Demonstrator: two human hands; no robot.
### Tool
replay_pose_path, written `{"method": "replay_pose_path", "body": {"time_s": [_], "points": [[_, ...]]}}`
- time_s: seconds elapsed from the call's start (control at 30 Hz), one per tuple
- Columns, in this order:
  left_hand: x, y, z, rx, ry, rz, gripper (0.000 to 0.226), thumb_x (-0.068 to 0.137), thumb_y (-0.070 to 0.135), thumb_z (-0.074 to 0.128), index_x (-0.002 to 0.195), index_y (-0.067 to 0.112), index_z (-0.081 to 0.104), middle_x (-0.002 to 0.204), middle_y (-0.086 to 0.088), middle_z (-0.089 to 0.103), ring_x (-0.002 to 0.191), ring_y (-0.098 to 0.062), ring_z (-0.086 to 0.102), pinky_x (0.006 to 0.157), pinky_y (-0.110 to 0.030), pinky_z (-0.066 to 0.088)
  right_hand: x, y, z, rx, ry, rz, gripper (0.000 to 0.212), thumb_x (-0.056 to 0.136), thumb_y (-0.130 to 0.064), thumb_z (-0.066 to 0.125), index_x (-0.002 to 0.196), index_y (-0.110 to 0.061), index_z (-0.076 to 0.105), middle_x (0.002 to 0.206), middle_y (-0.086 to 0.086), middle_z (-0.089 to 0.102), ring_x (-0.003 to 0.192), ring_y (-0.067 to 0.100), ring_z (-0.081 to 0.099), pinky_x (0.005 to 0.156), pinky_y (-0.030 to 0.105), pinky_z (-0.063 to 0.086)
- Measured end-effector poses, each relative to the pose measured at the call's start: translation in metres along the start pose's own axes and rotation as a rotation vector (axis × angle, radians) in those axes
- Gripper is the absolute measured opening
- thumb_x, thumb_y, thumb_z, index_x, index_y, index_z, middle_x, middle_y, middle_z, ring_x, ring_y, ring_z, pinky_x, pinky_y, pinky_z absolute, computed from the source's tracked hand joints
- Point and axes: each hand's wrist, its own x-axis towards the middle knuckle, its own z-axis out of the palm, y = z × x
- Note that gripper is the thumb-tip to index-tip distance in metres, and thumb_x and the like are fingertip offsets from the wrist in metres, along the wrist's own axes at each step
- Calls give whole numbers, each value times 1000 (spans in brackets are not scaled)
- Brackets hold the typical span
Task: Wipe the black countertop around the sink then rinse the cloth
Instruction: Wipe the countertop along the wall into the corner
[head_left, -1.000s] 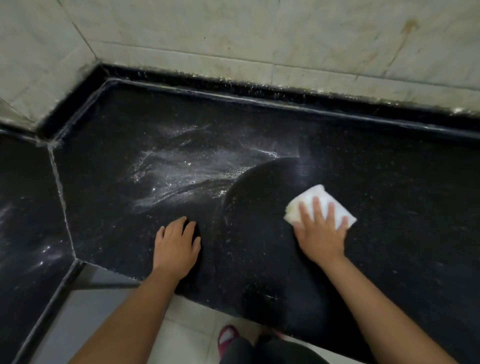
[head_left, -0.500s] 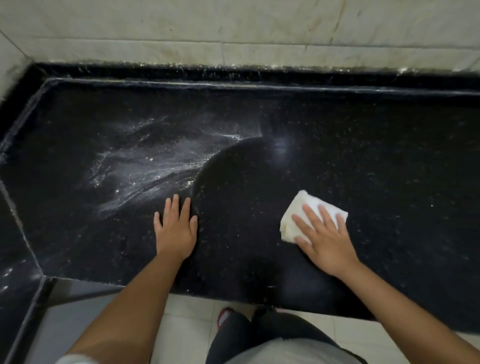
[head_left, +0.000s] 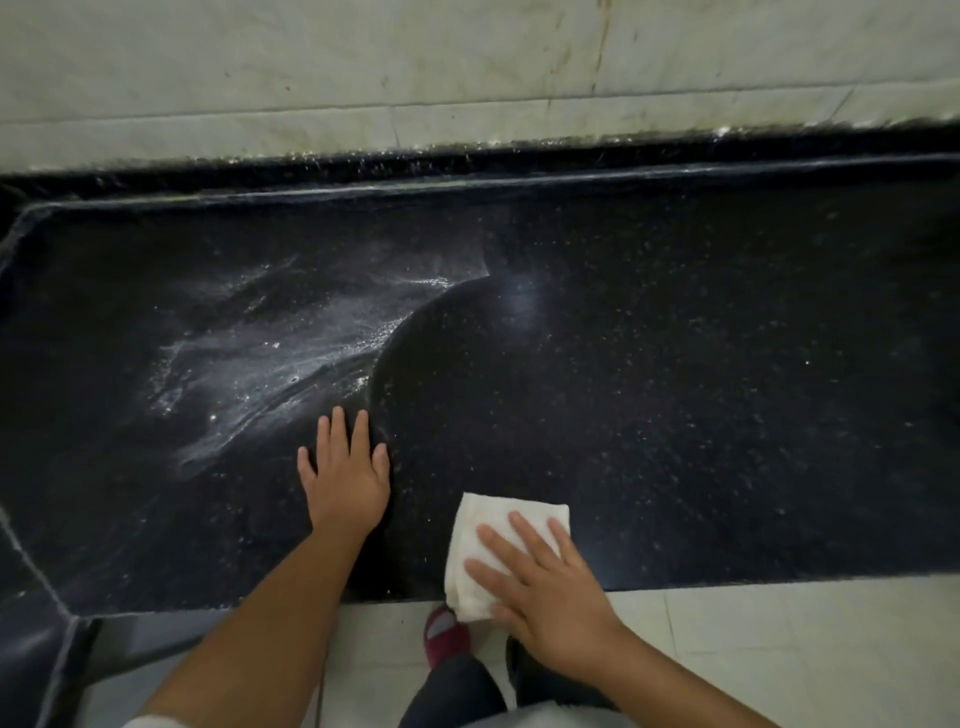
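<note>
The right hand (head_left: 540, 582) presses flat, fingers straight, on the white cloth (head_left: 493, 540) at the black tabletop's (head_left: 727, 389) front edge, one corner overhanging the floor (head_left: 779, 639). The left hand (head_left: 345, 478) rests flat beside white residue (head_left: 270, 358). Bare tabletop stretches rightward. The wall (head_left: 467, 67) bounds the back.

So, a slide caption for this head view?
Right hand presses folded white cloth at black stone countertop's front edge; left hand rests flat.

Open countertop (head_left: 701, 389) rightward, wall (head_left: 467, 67) behind
</note>
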Motion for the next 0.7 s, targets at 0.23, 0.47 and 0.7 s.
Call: {"method": "replay_pose_path", "body": {"time_s": [0.23,0.47,0.7], "points": [[-1,-3,-1,0,0,26,52,100,33,20,148,18,7,156,-6,-4,143,-19,-8,114,-43,-4,-81,67,-5,106,-110,521,51,95,-55,6,141,-38,20,156,-13,0,145,13,-1,112,37,7],[-1,-4,1,4,-4,35,53,99,34,17,148,19,5,156,-6,-5,143,-19,-9,114,-44,-4,5,102,-50,343,-169,1093,60,93,-60,14,147,-37,5,157,-6,-6,144,27,-8,115,51,2],[-2,-5,2,-23,12,48,52,99,33,20,147,17,9,156,-8,-1,143,-20,-8,113,-46,-5,93,27,-38,314,-176,704,56,94,-52,9,147,-36,11,157,-4,-4,144,30,-6,113,54,-1]]}}
